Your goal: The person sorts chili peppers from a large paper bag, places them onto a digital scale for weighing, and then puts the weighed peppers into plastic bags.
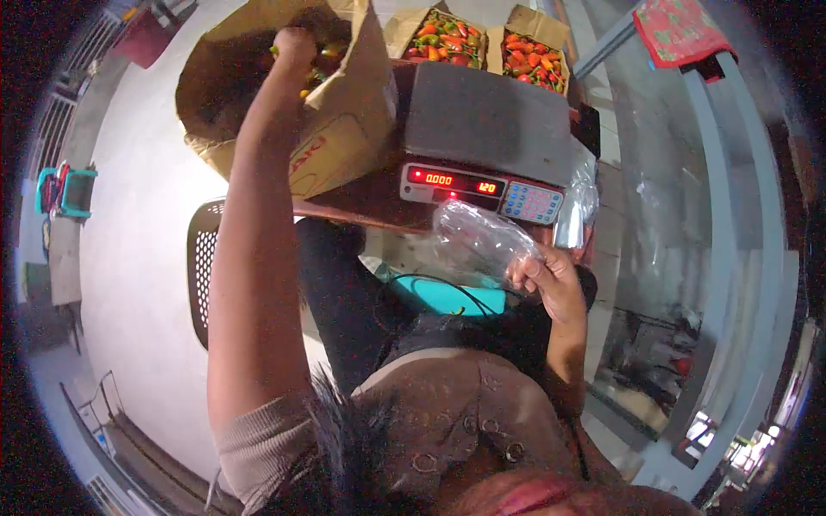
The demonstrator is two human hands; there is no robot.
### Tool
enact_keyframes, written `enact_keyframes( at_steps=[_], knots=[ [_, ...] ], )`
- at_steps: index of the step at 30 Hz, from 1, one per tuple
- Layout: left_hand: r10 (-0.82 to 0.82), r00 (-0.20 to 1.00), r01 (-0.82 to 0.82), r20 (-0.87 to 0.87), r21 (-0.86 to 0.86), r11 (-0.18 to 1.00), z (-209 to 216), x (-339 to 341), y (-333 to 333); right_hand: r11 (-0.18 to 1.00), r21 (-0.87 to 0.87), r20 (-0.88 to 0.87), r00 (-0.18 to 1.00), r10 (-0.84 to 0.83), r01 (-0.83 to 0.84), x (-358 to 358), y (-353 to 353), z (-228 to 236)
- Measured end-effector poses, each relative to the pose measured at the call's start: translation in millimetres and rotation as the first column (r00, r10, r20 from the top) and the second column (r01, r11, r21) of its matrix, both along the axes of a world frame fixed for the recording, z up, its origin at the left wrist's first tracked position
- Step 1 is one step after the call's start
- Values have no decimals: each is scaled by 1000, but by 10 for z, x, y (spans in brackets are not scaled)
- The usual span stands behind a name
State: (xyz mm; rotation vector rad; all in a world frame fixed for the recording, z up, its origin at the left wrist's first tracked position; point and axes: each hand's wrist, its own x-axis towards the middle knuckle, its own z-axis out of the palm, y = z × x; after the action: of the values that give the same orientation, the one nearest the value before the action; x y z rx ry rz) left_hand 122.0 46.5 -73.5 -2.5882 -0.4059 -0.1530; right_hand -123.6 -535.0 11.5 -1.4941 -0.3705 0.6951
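Note:
My left arm stretches forward into a large brown cardboard box (353, 142). Inside its dark opening my left hand (295, 45) is bent down, and its fingers are mostly hidden. A few dim yellowish and reddish pieces of produce (329, 58) show close to it, too dark to name. In front of the table edge, my right hand (551, 277) pinches a clear plastic bag (482, 232) between thumb and fingers. The bag looks flat and holds nothing visible. Just beyond it stands a digital scale (486, 125) with a bare grey platform and lit red digits.
Behind the scale sit two small cartons of red and orange peppers (443, 41) (533, 62). More clear plastic (578, 202) lies right of the scale. A perforated basket (204, 271) stands below left, a teal object (452, 297) under the table. Grey metal framing (718, 172) runs along the right.

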Motion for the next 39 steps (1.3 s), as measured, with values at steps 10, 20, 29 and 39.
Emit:
enact_keyframes(
  at_steps=[10, 20, 29, 39],
  knots=[
    [35, 998, -36, -49, -24, 999, 357, -296, -483, 996, 44, 12, 997, -75, 75, -37, -169, 17],
    [84, 986, -61, 142, -161, 985, 802, -1074, -446, 990, 114, 23, 996, -89, 86, -138, -339, -22],
    [-133, 698, 654, 704, -551, 518, 1691, -1458, -1760, 966, 161, 85, 972, -217, 202, -133, -483, -49],
    [-670, 641, 766, 375, -376, 522, 277, -648, -3549, 930, 186, 92, 936, -339, 319, -212, -673, 92]
  ],
)
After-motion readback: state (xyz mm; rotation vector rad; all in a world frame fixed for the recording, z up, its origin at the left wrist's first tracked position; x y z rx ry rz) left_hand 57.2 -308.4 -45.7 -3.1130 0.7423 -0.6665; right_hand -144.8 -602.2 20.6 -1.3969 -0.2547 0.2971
